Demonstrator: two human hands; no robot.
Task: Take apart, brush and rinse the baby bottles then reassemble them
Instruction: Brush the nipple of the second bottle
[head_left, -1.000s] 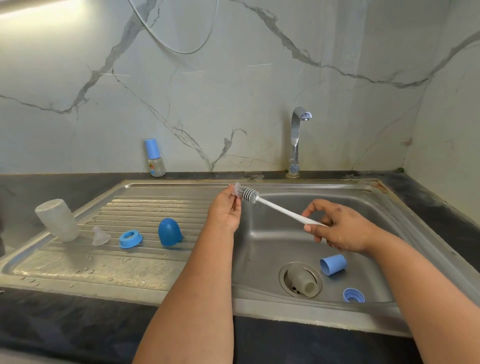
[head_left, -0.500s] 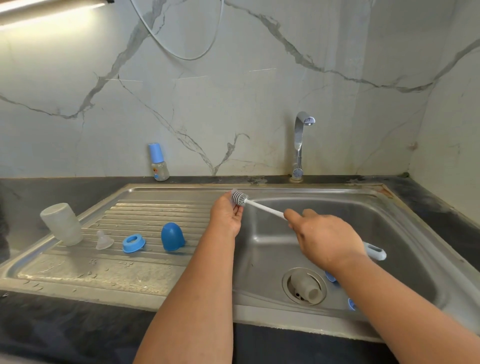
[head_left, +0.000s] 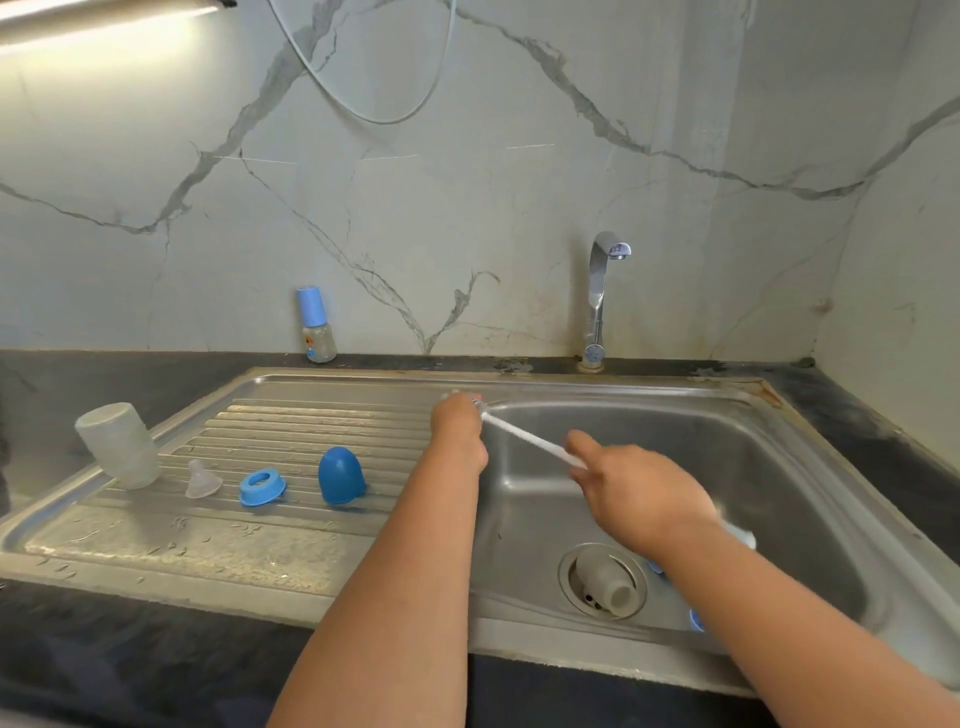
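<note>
White marble with grey veins covers the wall behind a stainless steel sink (head_left: 779, 467) set into a dark worktop (head_left: 130, 649), with a chrome tap (head_left: 597, 296) standing at the back edge. Over the left rim of the basin, my left hand (head_left: 460, 426) has its grip closed around something small at the fingertips, where the head of a thin white bottle brush (head_left: 530, 439) disappears; blur keeps me from telling what the piece is. My right hand (head_left: 639, 493) curls around the brush's stem further down, and the handle's pale end shows past my wrist. On the ribbed draining board to my left stand, in a row, an upturned frosted plastic bottle body (head_left: 117, 447) tilted on the board's edge, a clear silicone teat (head_left: 202, 480), a blue screw ring (head_left: 262, 487) and a dark blue domed cap (head_left: 340, 475), each apart from the next. Down in the basin a frosted bottle part (head_left: 605, 579) lies in the round drain, and small blue pieces (head_left: 696, 621) peek out beside my right forearm. One small assembled baby bottle with a light blue cap (head_left: 314, 325) stands against the wall.
</note>
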